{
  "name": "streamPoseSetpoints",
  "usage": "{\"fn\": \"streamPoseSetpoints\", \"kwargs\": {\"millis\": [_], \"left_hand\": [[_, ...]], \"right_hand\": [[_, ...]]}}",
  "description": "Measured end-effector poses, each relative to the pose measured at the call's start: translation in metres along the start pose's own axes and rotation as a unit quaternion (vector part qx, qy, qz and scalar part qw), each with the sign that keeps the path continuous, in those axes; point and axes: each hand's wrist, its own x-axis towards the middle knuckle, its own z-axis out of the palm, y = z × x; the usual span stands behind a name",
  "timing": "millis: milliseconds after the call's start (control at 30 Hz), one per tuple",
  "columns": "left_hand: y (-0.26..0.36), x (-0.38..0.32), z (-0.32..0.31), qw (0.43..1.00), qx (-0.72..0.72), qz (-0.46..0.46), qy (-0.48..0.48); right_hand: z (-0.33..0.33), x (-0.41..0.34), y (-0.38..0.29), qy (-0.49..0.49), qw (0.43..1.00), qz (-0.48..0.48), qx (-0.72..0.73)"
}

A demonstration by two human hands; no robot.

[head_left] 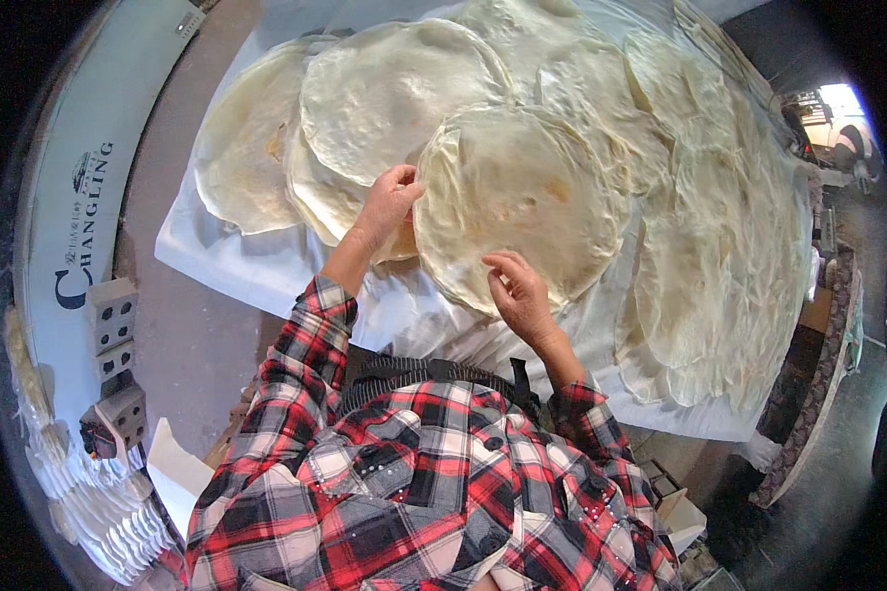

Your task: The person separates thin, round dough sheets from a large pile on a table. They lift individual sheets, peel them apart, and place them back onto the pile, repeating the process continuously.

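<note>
A stack of thin round flatbread sheets [517, 196], pale with browned spots, lies in front of me with wrinkled, uneven edges. My left hand [392, 203] is at its left rim, thumb and fingers bent together; whether they pinch an edge is hidden. Over the stack's near part is my right hand [519, 292], fingers curled and thumb a little apart, with nothing visible in it. Behind and to the left, another flatbread pile [403, 96] partly overlaps further sheets [251, 140].
White cloth [229, 258] lies beneath the flatbreads. Many overlapping sheets [717, 221] spread along the right side. At the left stand a pale appliance [66, 199] bearing writing, power sockets [112, 318] and stacked white bags [111, 532]. A fan [855, 151] is at the far right.
</note>
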Motion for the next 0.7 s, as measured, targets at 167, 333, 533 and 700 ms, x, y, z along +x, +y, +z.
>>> {"fn": "streamPoseSetpoints", "kwargs": {"millis": [167, 333, 533, 700], "left_hand": [[0.011, 0.009, -0.003, 0.995, 0.076, 0.035, -0.047], [0.014, 0.012, 0.002, 0.983, -0.098, 0.011, -0.153], [0.027, 0.014, -0.008, 0.933, -0.256, -0.072, -0.244], [0.023, 0.018, -0.009, 0.926, -0.274, -0.087, -0.246]], "right_hand": [[0.019, 0.031, -0.013, 0.039, 0.999, -0.006, 0.017], [0.029, 0.054, -0.017, 0.063, 0.997, 0.011, 0.034], [0.033, 0.066, -0.014, 0.06, 0.99, 0.037, 0.125], [0.038, 0.072, -0.018, 0.05, 0.993, 0.054, 0.092]]}}
